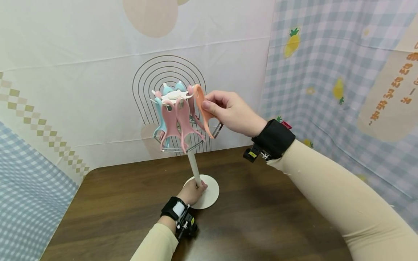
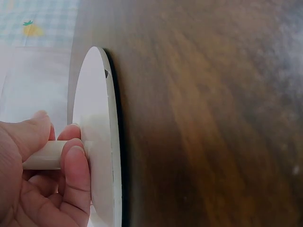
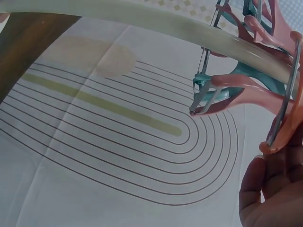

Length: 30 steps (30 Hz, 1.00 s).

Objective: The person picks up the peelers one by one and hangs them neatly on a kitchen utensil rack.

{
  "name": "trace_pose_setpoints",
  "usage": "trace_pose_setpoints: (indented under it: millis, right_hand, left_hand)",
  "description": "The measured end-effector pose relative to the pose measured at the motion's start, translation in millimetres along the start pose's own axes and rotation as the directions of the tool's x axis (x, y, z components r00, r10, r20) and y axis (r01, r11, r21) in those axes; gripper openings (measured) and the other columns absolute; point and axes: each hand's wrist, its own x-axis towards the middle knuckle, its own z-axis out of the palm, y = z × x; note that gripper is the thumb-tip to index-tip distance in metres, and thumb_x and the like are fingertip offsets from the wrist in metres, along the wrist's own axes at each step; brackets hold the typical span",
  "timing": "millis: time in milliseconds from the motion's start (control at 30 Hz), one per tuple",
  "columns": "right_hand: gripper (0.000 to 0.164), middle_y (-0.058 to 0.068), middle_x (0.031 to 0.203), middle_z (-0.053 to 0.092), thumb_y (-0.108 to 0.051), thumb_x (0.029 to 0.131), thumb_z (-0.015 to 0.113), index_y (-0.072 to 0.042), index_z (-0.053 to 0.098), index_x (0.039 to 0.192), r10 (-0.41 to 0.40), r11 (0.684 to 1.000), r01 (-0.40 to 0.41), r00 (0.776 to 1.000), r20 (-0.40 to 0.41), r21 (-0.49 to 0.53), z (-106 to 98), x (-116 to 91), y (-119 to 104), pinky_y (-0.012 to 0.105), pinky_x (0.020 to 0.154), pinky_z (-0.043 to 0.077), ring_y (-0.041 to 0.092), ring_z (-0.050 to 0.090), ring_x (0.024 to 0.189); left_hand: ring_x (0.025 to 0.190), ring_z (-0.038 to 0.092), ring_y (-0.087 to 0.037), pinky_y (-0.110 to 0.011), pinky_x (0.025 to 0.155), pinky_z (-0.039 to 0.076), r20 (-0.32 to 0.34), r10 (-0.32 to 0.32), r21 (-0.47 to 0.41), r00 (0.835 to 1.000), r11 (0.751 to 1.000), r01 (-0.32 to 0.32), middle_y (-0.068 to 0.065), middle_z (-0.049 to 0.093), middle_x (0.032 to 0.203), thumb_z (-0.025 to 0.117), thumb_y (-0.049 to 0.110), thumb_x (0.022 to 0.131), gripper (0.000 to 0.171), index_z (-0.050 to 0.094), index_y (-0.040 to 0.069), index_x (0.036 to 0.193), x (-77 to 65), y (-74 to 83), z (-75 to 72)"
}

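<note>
My right hand [image 1: 228, 108] pinches an orange Y-shaped peeler [image 1: 206, 116] between thumb and fingers, at the right side of a white rotating-style hook rack [image 1: 174, 95]. The peeler hangs blade end down, its looped handle right at the rack's hooks. Pink peelers [image 1: 185, 119] and light blue peelers [image 1: 159, 112] hang around the rack. Low on the stand, my left hand [image 1: 191, 192] grips the white post [image 1: 193, 166] just above its round base [image 1: 212, 194]. In the left wrist view, fingers and thumb [image 2: 31, 135] curl around the post.
The stand's base rests on a dark wooden table [image 1: 261, 217]. Behind it hangs a white cloth [image 1: 98, 108] with curved lines. Blue checked cloth [image 1: 310, 72] with pineapples hangs on the right.
</note>
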Motion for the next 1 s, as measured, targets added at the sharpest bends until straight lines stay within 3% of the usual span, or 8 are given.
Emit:
trace_pose_setpoints:
  millis: [233,600,800,1000]
  right_hand:
    - [0.018,0.009,0.093,0.064,-0.019,0.099,0.055,-0.004,0.066,0.101,0.01,1.0,-0.01,1.0,0.013,0.005,3.5,1.0,-0.4,0.035,0.08,0.05,0.02,0.061,0.087]
    - [0.019,0.009,0.092,0.064,-0.02,0.099,0.055,-0.005,0.066,0.102,0.045,0.999,-0.045,0.999,0.028,-0.025,5.3,-1.2,3.1,0.034,0.078,0.049,0.02,0.061,0.087]
    - [0.016,0.007,0.089,0.063,-0.022,0.098,0.058,-0.008,0.067,0.099,0.041,0.997,-0.04,0.999,0.02,-0.058,7.4,-3.5,7.4,0.032,0.068,0.044,0.02,0.055,0.081]
    - [0.019,0.005,0.09,0.062,-0.029,0.098,0.058,-0.012,0.066,0.101,0.047,0.993,-0.049,0.999,-0.024,-0.105,2.2,-12.4,22.2,0.034,0.068,0.041,0.02,0.053,0.08]
  left_hand:
    - [0.065,0.045,-0.014,-0.029,0.061,0.039,-0.01,0.012,0.009,1.0,1.0,-0.012,-0.001,0.05,0.071,0.057,0.014,0.098,0.017,0.061,0.002,0.086,0.2,0.4,0.9]
    - [0.062,0.043,-0.014,-0.029,0.058,0.038,-0.001,-0.002,-0.003,1.0,1.0,0.002,0.0,0.047,0.069,0.057,0.014,0.098,0.017,0.061,0.002,0.087,1.3,0.8,1.8]
    - [0.062,0.044,-0.015,-0.029,0.058,0.039,0.021,-0.003,-0.013,1.0,1.0,0.003,-0.001,0.048,0.069,0.057,0.013,0.098,0.017,0.062,0.001,0.088,-1.6,1.6,-1.2]
    - [0.084,0.057,-0.019,-0.033,0.071,0.047,0.067,0.015,-0.026,0.998,1.0,-0.013,-0.008,0.061,0.093,0.057,0.015,0.098,0.016,0.06,0.0,0.105,-8.3,-2.0,-11.9]
